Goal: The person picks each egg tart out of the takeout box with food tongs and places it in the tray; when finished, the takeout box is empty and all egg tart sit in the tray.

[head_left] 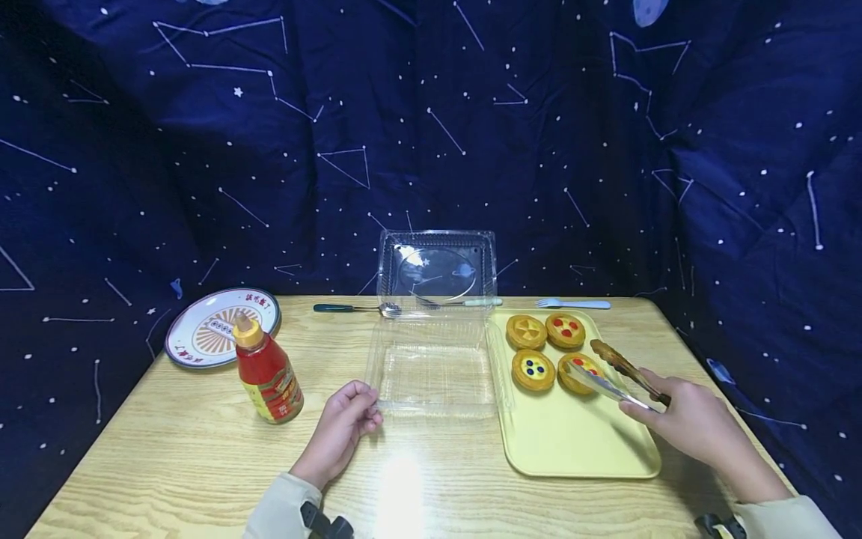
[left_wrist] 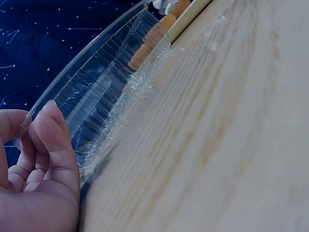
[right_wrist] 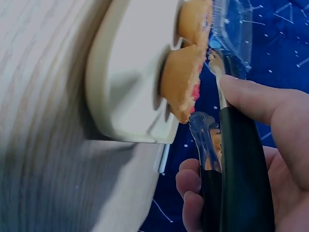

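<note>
A clear plastic clamshell box (head_left: 434,367) lies open on the wooden table, its lid (head_left: 436,266) standing up at the back. My left hand (head_left: 343,428) pinches the box's front left corner (left_wrist: 72,130). My right hand (head_left: 694,423) grips a pair of tongs (head_left: 622,374) with black handles (right_wrist: 236,164), whose tips reach over the near right tart (head_left: 581,372). Several round tarts sit at the far end of a yellow tray (head_left: 579,442); one tart (right_wrist: 183,79) shows beside the tong tips in the right wrist view.
A red sauce bottle (head_left: 266,372) with a yellow cap stands left of the box. A patterned plate (head_left: 218,326) lies at the back left. A spoon (head_left: 357,308) and two forks (head_left: 572,303) lie along the back edge. Dark starry cloth surrounds the table.
</note>
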The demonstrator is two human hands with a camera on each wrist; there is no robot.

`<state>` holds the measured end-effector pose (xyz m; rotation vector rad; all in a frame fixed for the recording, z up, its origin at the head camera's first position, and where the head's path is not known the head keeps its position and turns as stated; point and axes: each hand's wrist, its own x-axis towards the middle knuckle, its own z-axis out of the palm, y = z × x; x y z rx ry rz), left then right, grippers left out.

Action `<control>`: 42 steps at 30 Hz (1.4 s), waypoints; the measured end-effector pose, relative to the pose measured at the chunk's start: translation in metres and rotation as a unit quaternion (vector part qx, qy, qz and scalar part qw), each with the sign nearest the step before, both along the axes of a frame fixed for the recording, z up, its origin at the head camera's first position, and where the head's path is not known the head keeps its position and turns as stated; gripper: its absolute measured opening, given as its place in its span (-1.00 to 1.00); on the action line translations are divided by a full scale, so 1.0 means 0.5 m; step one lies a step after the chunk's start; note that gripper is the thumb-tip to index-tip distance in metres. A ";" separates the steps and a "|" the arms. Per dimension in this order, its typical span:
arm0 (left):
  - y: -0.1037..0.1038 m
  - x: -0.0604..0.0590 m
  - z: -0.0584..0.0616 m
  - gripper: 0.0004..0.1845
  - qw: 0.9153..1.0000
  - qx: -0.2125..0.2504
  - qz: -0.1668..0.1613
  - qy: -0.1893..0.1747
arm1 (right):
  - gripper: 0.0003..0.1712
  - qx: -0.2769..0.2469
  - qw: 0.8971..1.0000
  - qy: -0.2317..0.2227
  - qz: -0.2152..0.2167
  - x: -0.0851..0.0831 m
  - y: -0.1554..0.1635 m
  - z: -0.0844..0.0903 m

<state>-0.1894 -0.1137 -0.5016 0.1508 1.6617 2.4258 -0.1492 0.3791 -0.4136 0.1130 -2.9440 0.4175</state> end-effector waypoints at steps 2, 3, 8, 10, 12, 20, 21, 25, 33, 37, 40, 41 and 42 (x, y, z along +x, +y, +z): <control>-0.001 0.000 0.000 -0.88 1.000 0.000 0.001 -0.001 | -0.07 -0.008 1.000 0.018 -0.002 0.002 0.000 0.002; -0.001 0.000 0.001 -0.87 1.000 0.000 0.001 -0.001 | -0.07 -0.011 1.000 0.025 -0.004 0.003 0.000 0.003; 0.000 0.000 0.001 -0.87 1.000 -0.001 0.001 -0.001 | -0.03 -0.030 0.999 0.022 -0.024 0.000 -0.003 0.000; 0.000 0.000 0.001 -0.87 1.000 -0.001 0.003 -0.001 | 0.00 -0.036 0.999 0.019 -0.034 -0.005 -0.002 -0.003; 0.000 0.000 0.001 -0.86 1.000 -0.002 0.002 0.000 | 0.03 -0.043 0.998 0.022 -0.040 -0.012 0.002 -0.007; 0.000 -0.001 0.000 -0.87 1.000 0.001 -0.003 0.000 | 0.13 -0.055 0.996 0.014 -0.063 -0.039 0.022 -0.012; 0.000 -0.001 0.000 -0.88 1.000 0.001 -0.002 -0.001 | 0.14 -0.057 0.996 0.017 -0.065 -0.042 0.023 -0.012; 0.001 -0.001 0.002 -0.88 1.000 -0.002 0.003 -0.007 | 0.15 -0.061 0.995 0.031 -0.068 -0.052 0.028 -0.011; 0.001 -0.001 0.000 -0.88 1.000 -0.002 0.008 -0.012 | 0.15 -0.053 0.995 0.051 -0.065 -0.080 0.050 -0.024; 0.001 -0.002 0.000 -0.87 1.000 -0.002 0.009 -0.012 | 0.15 -0.050 0.996 0.039 -0.065 -0.095 0.063 -0.030; 0.001 -0.002 -0.001 -0.87 1.000 -0.001 0.010 -0.012 | 0.16 -0.050 0.996 0.022 -0.071 -0.104 0.074 -0.036; 0.001 -0.002 -0.001 -0.87 1.000 -0.001 0.010 -0.012 | 0.17 -0.051 0.996 0.015 -0.075 -0.106 0.077 -0.038; 0.002 -0.002 -0.001 -0.88 1.000 0.000 0.011 -0.012 | 0.19 -0.051 0.996 0.007 -0.079 -0.107 0.080 -0.040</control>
